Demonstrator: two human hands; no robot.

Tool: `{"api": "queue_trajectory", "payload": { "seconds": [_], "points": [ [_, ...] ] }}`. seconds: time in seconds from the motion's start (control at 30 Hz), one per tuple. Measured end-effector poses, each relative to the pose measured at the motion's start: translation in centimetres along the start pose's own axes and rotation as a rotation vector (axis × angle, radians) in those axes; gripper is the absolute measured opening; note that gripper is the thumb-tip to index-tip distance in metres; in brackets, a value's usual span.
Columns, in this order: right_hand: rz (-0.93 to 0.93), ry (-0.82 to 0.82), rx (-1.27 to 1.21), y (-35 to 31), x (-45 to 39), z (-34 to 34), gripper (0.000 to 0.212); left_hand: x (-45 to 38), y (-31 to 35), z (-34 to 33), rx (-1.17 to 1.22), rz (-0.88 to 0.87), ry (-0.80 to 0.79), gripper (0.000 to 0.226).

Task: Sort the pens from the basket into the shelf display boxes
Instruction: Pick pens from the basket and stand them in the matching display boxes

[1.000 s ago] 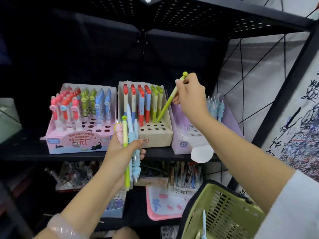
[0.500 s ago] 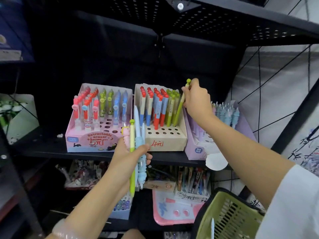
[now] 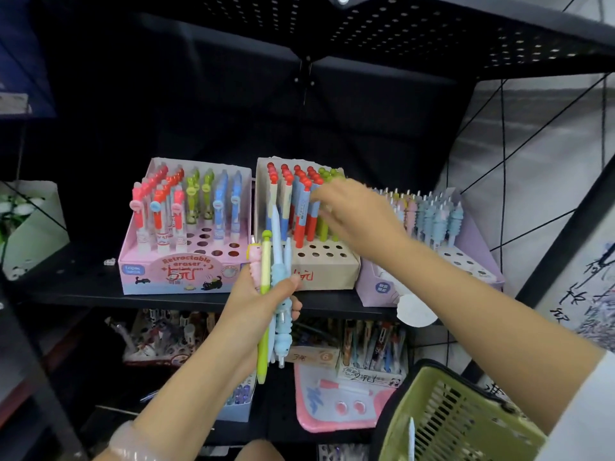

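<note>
My left hand [image 3: 254, 306] grips a bundle of pens [image 3: 278, 274] upright in front of the shelf: a green one, pale blue ones and a pink one. My right hand [image 3: 352, 217], blurred, hovers with spread fingers over the right side of the beige middle display box [image 3: 332, 276], by its green pens [image 3: 323, 227]. It holds nothing that I can see. Left of it stands a pink box [image 3: 179, 276] of retractable erasers, to the right a lilac box [image 3: 377, 286] of pastel pens. The green basket [image 3: 449, 420] hangs at the lower right with a pale blue pen [image 3: 411, 437] inside.
All three boxes stand on a black shelf [image 3: 83, 287] and show free holes in their front rows. A perforated black shelf [image 3: 432, 31] hangs overhead. Below, the lower shelf carries more stationery and a pink tray [image 3: 319, 417]. A black upright [image 3: 565, 234] borders the right side.
My right hand has let go of the green pen, which now stands among the green pens in the beige box, and its fingers have spread. The left hand kept its bundle.
</note>
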State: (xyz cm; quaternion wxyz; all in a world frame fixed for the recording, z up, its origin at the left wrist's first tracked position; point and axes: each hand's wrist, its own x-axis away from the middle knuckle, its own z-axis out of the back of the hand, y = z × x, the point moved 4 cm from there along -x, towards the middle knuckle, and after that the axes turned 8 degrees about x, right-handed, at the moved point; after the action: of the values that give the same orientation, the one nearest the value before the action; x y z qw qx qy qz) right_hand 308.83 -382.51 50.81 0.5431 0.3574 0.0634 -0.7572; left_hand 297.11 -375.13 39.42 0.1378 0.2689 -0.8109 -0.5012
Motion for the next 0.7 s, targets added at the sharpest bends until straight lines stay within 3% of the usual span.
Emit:
{"api": "queue_trajectory", "payload": {
  "seconds": [0.07, 0.17, 0.37, 0.53, 0.7],
  "points": [
    [0.307, 0.034, -0.011, -1.9, 1.6, 0.3, 0.032, 0.0, -0.3, -0.4, 0.003, 0.011, -0.023, 0.02],
    [0.504, 0.078, 0.034, -2.6, 3.3, 0.2, 0.034, -0.2, -1.0, -1.3, 0.024, 0.039, -0.05, 0.024],
    [0.532, 0.018, 0.039, -0.8, 4.4, -0.1, 0.03, -0.7, -2.1, -3.3, -0.021, 0.116, -0.135, 0.024],
    [0.509, -0.005, 0.069, 1.2, 6.2, 0.5, 0.04, -0.5, -3.0, -5.0, -0.035, 0.142, -0.187, 0.048],
    [0.404, 0.131, 0.151, 4.6, 8.4, 1.3, 0.027, -0.9, -3.2, -7.5, 0.04, 0.143, -0.208, 0.038]
  ]
}}
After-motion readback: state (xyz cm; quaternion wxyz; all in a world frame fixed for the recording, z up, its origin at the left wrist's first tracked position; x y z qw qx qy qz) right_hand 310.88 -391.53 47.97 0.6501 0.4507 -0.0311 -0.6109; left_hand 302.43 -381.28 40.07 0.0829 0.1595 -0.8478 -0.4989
